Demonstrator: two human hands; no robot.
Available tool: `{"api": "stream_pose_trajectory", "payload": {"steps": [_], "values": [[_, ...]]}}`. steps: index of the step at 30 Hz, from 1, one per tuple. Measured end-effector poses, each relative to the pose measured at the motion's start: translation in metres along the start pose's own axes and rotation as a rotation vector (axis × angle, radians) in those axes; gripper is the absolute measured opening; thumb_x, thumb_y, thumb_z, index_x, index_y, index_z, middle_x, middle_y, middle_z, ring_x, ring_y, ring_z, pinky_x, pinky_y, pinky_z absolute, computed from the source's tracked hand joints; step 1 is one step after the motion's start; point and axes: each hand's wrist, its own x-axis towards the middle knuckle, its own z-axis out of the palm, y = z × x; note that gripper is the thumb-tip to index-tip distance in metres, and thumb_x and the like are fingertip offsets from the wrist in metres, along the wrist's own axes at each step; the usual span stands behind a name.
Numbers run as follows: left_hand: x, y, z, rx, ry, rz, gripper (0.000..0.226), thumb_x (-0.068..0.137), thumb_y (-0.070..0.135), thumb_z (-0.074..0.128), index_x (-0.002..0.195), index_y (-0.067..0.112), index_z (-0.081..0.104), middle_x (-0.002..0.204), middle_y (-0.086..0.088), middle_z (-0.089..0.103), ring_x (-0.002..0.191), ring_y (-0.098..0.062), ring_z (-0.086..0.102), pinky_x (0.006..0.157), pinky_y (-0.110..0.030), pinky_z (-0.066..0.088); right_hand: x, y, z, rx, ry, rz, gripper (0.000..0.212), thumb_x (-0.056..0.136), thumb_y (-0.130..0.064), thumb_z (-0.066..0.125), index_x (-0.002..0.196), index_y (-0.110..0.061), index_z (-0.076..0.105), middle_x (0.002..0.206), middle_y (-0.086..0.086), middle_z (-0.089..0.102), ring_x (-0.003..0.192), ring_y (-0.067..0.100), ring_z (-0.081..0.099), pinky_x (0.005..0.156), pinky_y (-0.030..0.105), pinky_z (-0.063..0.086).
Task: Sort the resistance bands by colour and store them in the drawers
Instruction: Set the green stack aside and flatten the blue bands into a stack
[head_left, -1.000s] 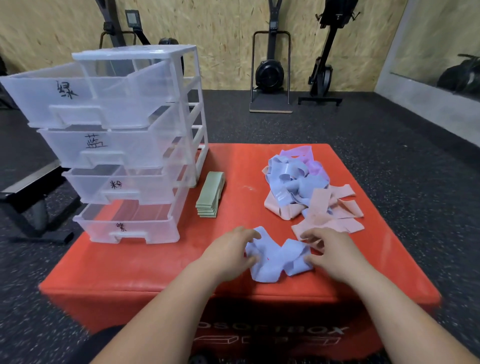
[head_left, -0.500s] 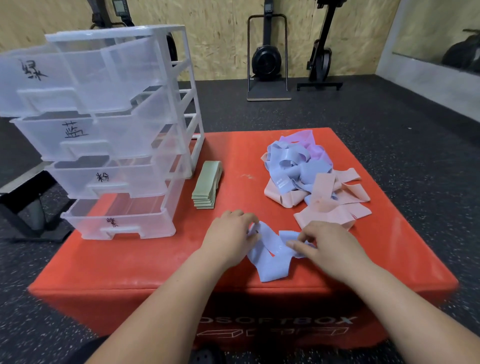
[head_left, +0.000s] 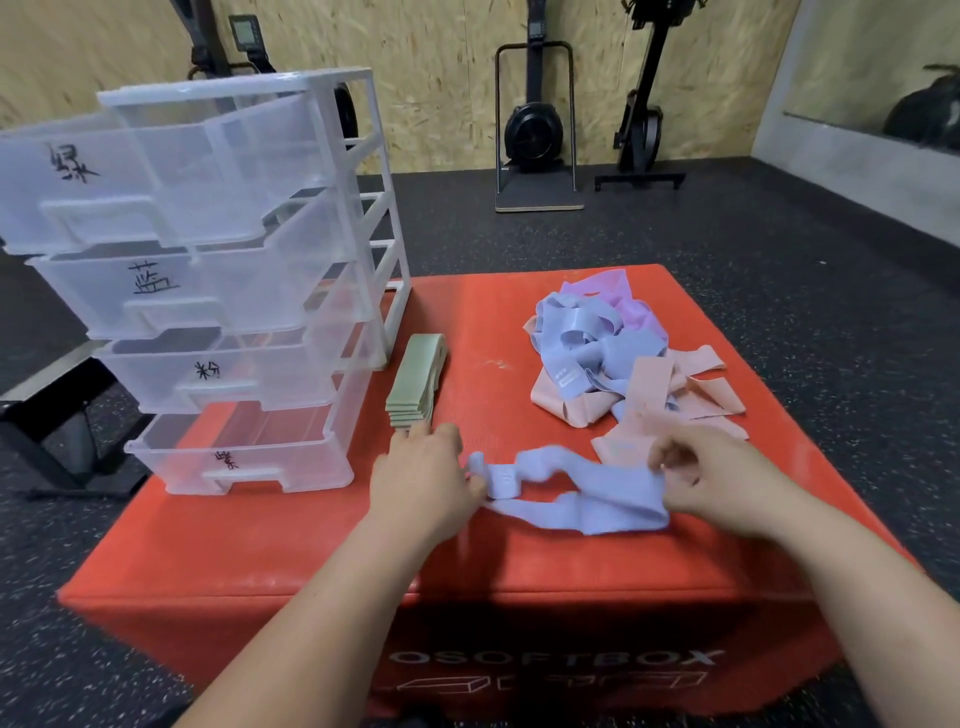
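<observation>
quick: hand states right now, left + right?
Left hand: closed, pinching the left end of the blue band.
Right hand: closed, pinching the same band's right end.

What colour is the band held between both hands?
The band is pale blue, clearest in the head view.

L hand (head_left: 423, 483) at left end of the blue band (head_left: 613, 501), back of hand up, thumb & fingers pinching it. R hand (head_left: 722, 478) at band's right end, fingers curled, pinching its top edge. Both forearms bare, stretched fwd, one each side of band.
</observation>
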Motion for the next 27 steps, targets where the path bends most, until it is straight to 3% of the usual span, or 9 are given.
{"api": "stream_pose_trajectory", "payload": {"steps": [2,5,8,12,15,17,20,23,27], "values": [[-0.001,0.0,0.004,-0.072,-0.062,0.082,0.06,0.087,0.042,0.062,0.144,0.028,0.05,0.138,-0.004,0.05,0.129,-0.033,0.046,0.103,-0.046,0.049,-0.002,0.006,0.005,-0.124,-0.04,0.032,0.028,0.07,-0.023,0.08,0.087,-0.039,0.064,0.104,-0.008,0.061,0.093,0.009,0.062,0.081,0.033,0.053],[0.005,0.008,0.01,-0.207,-0.034,0.256,0.062,0.09,0.031,0.063,0.15,0.03,0.05,0.143,-0.001,0.053,0.133,-0.03,0.048,0.107,-0.047,0.047,-0.002,-0.002,0.01,-0.061,0.124,-0.019,0.026,0.079,-0.019,0.077,0.085,-0.04,0.062,0.104,-0.012,0.061,0.09,0.004,0.061,0.077,0.032,0.046],[0.013,0.019,0.017,-0.213,-0.1,0.379,0.057,0.094,0.015,0.059,0.146,0.037,0.056,0.133,0.003,0.06,0.121,-0.024,0.059,0.097,-0.044,0.051,-0.004,-0.016,0.017,0.001,0.181,-0.105,0.03,0.079,-0.01,0.069,0.09,-0.038,0.066,0.105,-0.014,0.061,0.095,0.008,0.061,0.084,0.034,0.048],[0.023,0.024,0.025,-0.101,-0.202,0.493,0.047,0.095,0.019,0.049,0.136,0.034,0.068,0.121,-0.001,0.061,0.099,-0.027,0.065,0.081,-0.043,0.055,-0.004,-0.023,0.03,-0.073,0.092,-0.158,0.03,0.081,-0.014,0.065,0.098,-0.04,0.068,0.103,-0.013,0.059,0.095,0.01,0.06,0.086,0.035,0.049],[0.029,0.021,0.027,-0.039,-0.153,0.507,0.027,0.095,0.022,0.061,0.116,0.03,0.078,0.111,0.0,0.06,0.095,-0.027,0.066,0.078,-0.042,0.055,-0.003,-0.023,0.033,-0.065,0.06,-0.201,0.027,0.085,-0.02,0.066,0.104,-0.039,0.069,0.106,-0.018,0.059,0.098,0.005,0.059,0.089,0.034,0.051],[0.033,0.018,0.025,-0.057,-0.072,0.512,0.019,0.093,0.029,0.066,0.106,0.031,0.079,0.111,0.004,0.061,0.1,-0.025,0.062,0.084,-0.042,0.053,-0.002,-0.024,0.036,-0.032,0.099,-0.23,0.025,0.088,-0.023,0.07,0.108,-0.038,0.07,0.109,-0.022,0.059,0.103,0.003,0.06,0.092,0.034,0.052],[0.032,0.023,0.005,-0.294,0.06,0.577,0.006,0.097,0.034,0.07,0.1,0.032,0.075,0.11,0.01,0.064,0.103,-0.016,0.06,0.093,-0.038,0.05,-0.004,-0.037,0.034,0.211,0.115,-0.264,0.034,0.091,-0.041,0.075,0.125,-0.038,0.068,0.121,-0.026,0.065,0.115,-0.006,0.06,0.099,0.031,0.053],[0.016,0.042,-0.028,-0.699,0.062,0.518,0.007,0.099,0.025,0.073,0.093,0.028,0.074,0.085,0.006,0.072,0.084,-0.013,0.067,0.082,-0.033,0.054,-0.014,-0.062,0.029,0.474,-0.03,-0.324,0.052,0.088,-0.048,0.08,0.136,-0.042,0.062,0.127,-0.027,0.069,0.12,-0.007,0.061,0.101,0.026,0.05],[-0.001,0.05,-0.049,-1.09,0.106,0.377,0.008,0.098,0.017,0.076,0.093,0.012,0.078,0.082,-0.016,0.072,0.075,-0.016,0.061,0.071,-0.035,0.053,-0.018,-0.072,0.031,0.488,-0.023,-0.317,0.025,0.083,-0.034,0.084,0.104,-0.032,0.071,0.095,-0.013,0.076,0.088,0.002,0.07,0.081,0.034,0.057]]}}
